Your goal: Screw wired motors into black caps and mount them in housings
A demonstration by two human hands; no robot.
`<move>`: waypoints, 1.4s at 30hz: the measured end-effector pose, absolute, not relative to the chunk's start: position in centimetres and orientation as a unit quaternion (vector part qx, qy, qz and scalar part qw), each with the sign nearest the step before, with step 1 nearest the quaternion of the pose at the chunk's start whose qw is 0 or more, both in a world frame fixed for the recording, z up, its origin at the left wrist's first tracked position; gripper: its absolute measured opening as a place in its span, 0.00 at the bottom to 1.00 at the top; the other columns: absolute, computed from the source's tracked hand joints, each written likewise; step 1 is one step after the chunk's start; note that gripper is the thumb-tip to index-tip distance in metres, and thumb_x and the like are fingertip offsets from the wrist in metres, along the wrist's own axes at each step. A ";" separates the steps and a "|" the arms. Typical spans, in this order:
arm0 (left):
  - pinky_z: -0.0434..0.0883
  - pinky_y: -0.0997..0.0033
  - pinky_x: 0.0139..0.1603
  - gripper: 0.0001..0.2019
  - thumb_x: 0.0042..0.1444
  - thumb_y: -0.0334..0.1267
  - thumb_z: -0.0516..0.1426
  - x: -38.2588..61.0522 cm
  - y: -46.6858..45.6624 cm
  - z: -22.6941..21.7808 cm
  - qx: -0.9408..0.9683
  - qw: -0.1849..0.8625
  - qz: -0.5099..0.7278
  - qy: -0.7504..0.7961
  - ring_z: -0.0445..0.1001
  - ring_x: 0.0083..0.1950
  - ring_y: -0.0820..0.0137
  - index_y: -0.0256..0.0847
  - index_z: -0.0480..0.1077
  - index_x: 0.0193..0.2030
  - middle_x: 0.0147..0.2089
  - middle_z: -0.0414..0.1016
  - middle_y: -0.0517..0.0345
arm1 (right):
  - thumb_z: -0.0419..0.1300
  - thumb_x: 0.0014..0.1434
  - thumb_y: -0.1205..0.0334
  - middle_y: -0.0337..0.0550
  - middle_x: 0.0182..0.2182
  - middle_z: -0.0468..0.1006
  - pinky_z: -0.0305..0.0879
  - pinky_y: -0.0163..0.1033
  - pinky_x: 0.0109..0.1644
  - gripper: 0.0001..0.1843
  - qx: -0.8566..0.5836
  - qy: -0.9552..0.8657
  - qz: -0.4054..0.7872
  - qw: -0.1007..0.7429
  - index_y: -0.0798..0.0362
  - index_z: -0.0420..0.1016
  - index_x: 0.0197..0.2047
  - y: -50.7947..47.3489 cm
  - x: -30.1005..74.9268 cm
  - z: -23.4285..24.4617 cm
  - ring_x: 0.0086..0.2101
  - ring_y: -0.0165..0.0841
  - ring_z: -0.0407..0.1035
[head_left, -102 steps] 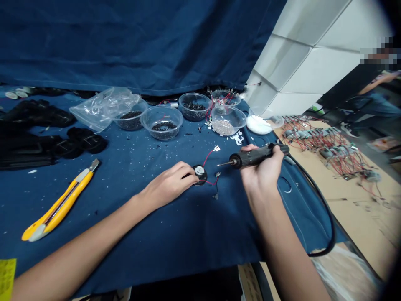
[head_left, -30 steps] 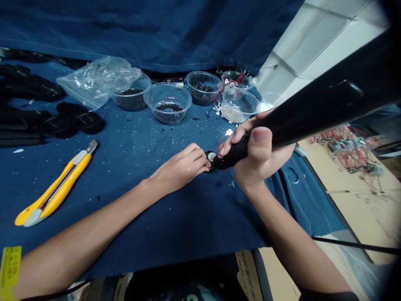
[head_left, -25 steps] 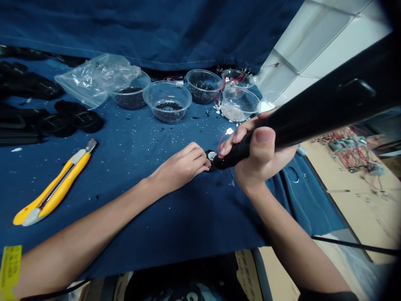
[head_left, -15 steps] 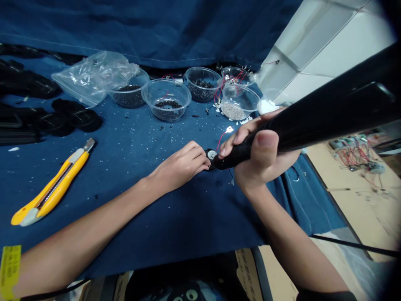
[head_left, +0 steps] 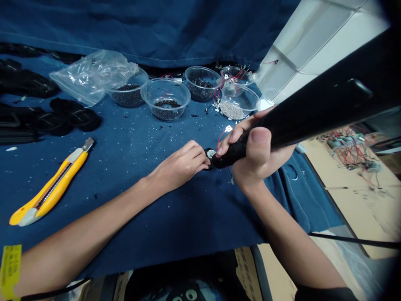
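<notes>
A small round black part with a silver centre [head_left: 210,155] lies on the blue cloth [head_left: 131,150], with thin red wires [head_left: 221,138] running off it. My left hand [head_left: 181,165] rests beside it, fingers curled and pinching its left edge. My right hand [head_left: 258,152] is wrapped round a black electric screwdriver [head_left: 313,110], held upright toward the camera. The tool's tip points down onto the part and is hidden behind its body. A black cord [head_left: 354,241] trails off to the right.
Several clear plastic bowls of small parts [head_left: 165,98] stand at the back, next to a clear plastic bag [head_left: 90,75]. A yellow utility knife [head_left: 50,190] lies at the left. Black parts [head_left: 46,117] are piled far left. Wired parts [head_left: 351,144] lie on a brown table at the right.
The screwdriver has swung from lying sideways to standing upright, tip down on the round part. My left hand has stayed on the part throughout. In the last second little has moved.
</notes>
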State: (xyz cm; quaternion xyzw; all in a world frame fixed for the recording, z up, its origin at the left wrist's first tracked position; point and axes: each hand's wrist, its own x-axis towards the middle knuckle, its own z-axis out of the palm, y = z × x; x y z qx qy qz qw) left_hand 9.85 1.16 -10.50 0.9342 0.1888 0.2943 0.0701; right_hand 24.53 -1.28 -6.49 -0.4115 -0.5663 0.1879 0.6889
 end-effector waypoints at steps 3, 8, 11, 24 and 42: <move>0.70 0.64 0.49 0.07 0.64 0.34 0.53 9.8 1.2 -10.5 0.934 0.066 0.294 0.191 0.66 0.45 0.66 0.33 0.70 0.40 0.38 0.72 0.51 | 0.55 0.59 0.40 0.33 0.22 0.68 0.68 0.45 0.33 0.18 -0.393 -0.562 0.197 0.701 0.38 0.58 0.46 -1.3 24.4 -6.0 0.25 0.37 0.71; 0.71 0.64 0.49 0.07 0.64 0.34 0.53 9.9 1.2 -10.6 0.933 0.071 0.296 0.191 0.66 0.45 0.66 0.33 0.71 0.40 0.38 0.72 0.51 | 0.60 0.55 0.41 0.32 0.22 0.69 0.69 0.45 0.32 0.19 -0.377 -0.546 0.221 0.714 0.40 0.60 0.43 -1.3 24.7 -5.8 0.20 0.34 0.68; 0.71 0.64 0.49 0.07 0.64 0.34 0.53 9.8 1.1 -10.6 0.932 0.076 0.295 0.197 0.66 0.46 0.66 0.34 0.71 0.40 0.39 0.72 0.51 | 0.58 0.56 0.41 0.33 0.23 0.70 0.68 0.44 0.29 0.19 -0.365 -0.555 0.213 0.717 0.40 0.60 0.45 -1.0 24.7 -6.0 0.21 0.34 0.70; 0.71 0.62 0.49 0.06 0.64 0.34 0.53 9.8 1.1 -11.0 0.931 0.062 0.308 0.186 0.66 0.46 0.66 0.34 0.70 0.42 0.39 0.73 0.51 | 0.61 0.52 0.39 0.31 0.22 0.69 0.70 0.39 0.26 0.25 -0.363 -0.548 0.229 0.718 0.47 0.60 0.42 -0.9 24.7 -5.6 0.21 0.32 0.71; 0.71 0.62 0.48 0.07 0.64 0.34 0.52 9.8 0.8 -10.7 0.934 0.027 0.299 0.195 0.65 0.44 0.64 0.33 0.69 0.40 0.38 0.71 0.51 | 0.62 0.53 0.43 0.32 0.22 0.67 0.72 0.41 0.29 0.21 -0.350 -0.553 0.258 0.711 0.45 0.61 0.43 -0.7 24.4 -5.6 0.24 0.32 0.71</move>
